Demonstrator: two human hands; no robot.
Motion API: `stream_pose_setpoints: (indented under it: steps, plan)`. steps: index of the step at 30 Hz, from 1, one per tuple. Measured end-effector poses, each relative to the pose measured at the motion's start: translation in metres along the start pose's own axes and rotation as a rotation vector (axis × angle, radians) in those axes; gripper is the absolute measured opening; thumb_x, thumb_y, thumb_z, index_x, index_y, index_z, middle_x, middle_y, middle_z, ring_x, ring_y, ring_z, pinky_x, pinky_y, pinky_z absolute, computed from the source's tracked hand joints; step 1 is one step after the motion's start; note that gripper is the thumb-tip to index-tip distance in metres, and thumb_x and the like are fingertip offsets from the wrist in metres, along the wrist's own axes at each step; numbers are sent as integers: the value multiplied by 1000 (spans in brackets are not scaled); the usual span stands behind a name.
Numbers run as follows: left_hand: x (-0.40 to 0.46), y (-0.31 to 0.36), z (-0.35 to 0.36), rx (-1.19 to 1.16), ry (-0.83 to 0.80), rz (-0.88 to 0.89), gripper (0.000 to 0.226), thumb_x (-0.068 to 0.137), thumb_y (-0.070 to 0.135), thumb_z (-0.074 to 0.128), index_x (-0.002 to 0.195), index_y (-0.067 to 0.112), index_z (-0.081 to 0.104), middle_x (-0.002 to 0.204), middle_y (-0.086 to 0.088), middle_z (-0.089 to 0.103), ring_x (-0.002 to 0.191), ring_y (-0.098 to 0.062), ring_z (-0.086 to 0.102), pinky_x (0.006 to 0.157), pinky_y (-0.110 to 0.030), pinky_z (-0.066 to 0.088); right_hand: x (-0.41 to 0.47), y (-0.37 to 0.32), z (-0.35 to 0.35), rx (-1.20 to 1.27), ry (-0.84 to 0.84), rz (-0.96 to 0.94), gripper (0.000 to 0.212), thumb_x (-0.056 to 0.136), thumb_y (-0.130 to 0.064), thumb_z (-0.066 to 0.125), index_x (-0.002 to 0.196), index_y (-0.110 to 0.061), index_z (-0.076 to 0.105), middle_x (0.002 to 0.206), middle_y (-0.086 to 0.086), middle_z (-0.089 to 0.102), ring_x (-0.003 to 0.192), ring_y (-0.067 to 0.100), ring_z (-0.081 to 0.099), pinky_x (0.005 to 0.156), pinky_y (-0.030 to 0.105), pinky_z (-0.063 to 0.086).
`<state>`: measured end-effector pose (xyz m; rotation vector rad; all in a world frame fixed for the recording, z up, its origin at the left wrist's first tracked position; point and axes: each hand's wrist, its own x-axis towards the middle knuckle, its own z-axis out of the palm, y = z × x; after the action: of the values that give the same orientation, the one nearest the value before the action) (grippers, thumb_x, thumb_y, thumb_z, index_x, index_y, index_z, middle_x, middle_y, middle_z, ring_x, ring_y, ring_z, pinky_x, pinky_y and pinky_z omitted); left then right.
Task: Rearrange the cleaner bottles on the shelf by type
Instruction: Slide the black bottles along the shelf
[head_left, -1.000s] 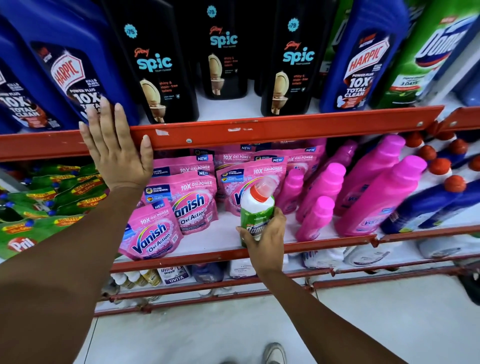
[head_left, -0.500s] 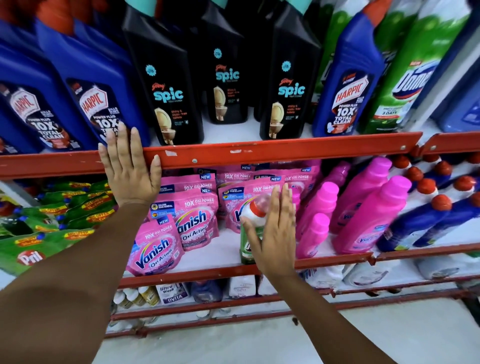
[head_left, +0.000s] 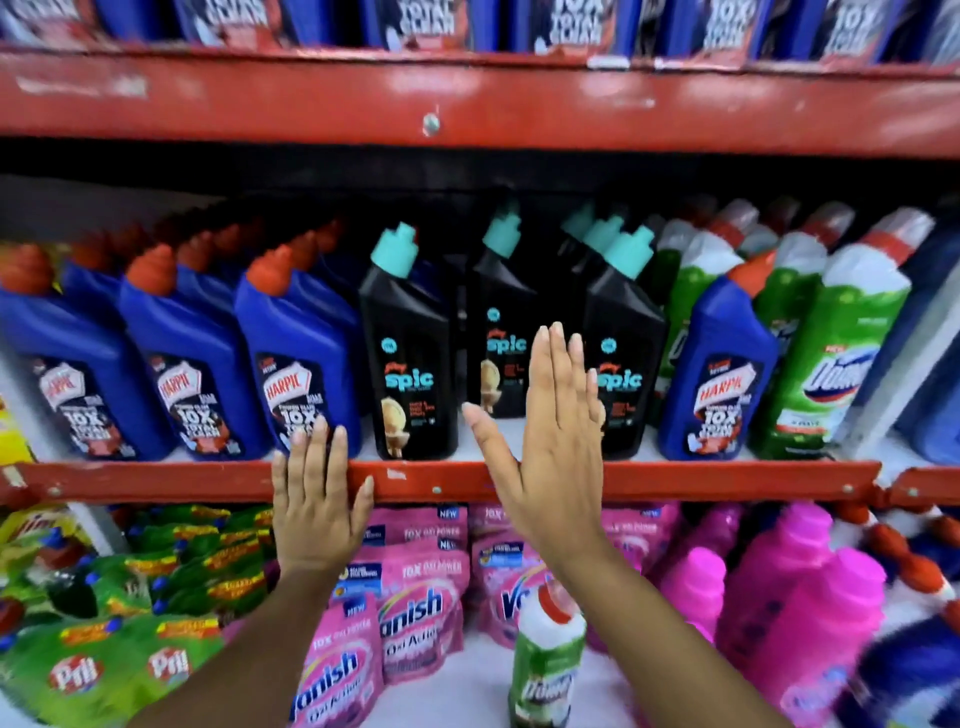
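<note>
On the middle shelf stand blue Harpic bottles (head_left: 192, 364) at the left, black Spic bottles (head_left: 415, 364) in the centre, one lone blue Harpic bottle (head_left: 717, 374) further right, and green Domex bottles (head_left: 831, 364) at the right. My left hand (head_left: 317, 509) lies flat on the red shelf rail (head_left: 156, 480), fingers apart, holding nothing. Raised in front of the black Spic bottles, my right hand (head_left: 550, 452) is open and flat. A small green Domex bottle (head_left: 545, 670) stands alone on the lower shelf among pink Vanish pouches (head_left: 415, 623).
The lower shelf holds green Pril pouches (head_left: 104, 649) at the left and pink bottles (head_left: 800, 597) at the right. A red upper shelf beam (head_left: 467, 98) runs overhead with more blue bottles above it.
My right hand let go of the small green Domex bottle on the lower shelf and rose to the middle shelf. The view tilted upward. My left hand stayed on the rail.
</note>
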<state>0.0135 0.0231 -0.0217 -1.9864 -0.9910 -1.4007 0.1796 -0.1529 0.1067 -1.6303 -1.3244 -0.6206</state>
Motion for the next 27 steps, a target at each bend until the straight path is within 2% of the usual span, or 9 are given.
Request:
stream_pose_setpoints:
  steps: [6,11,14,20,24,27]
  plan:
    - [0,3,-7,-21,-86,-17,62,103,49,18,155,17,10,162,-3,5,149,-21,6,121,-41,2,46,-27,20,53,-14,-78,84,95,-60,40,154,-6,15,163,8,15,151,14,-1,123,36,7]
    - [1,2,-8,-32,-109,-29,62,103,49,18,155,17,10,162,-2,5,149,-20,7,122,-40,3,65,-47,41,131,-109,-47,94,88,-70,43,152,-6,20,161,10,21,150,17,9,121,35,17]
    - [1,1,-8,-28,-92,-23,62,103,49,18,155,16,10,162,-1,6,149,-18,8,121,-39,5,69,-57,53,119,-142,-42,95,86,-70,45,151,-5,22,159,11,25,149,21,13,118,29,14]
    - [1,2,-6,-37,-96,-41,62,103,49,18,155,18,10,162,-1,6,149,-18,8,121,-38,5,70,-78,76,-18,36,15,83,83,-55,65,138,2,40,139,19,50,131,33,45,114,46,34]
    - [0,2,-6,-56,-94,-53,61,102,49,19,155,19,12,162,0,8,149,-17,9,121,-38,6,67,-81,88,-109,89,47,76,83,-38,69,139,2,38,136,20,52,128,34,48,114,49,34]
    - [0,2,-6,-65,-99,-67,60,102,49,18,155,19,12,162,1,7,149,-17,9,121,-38,6,67,-83,91,-162,85,48,73,85,-35,65,140,3,36,136,21,51,129,34,46,115,48,32]
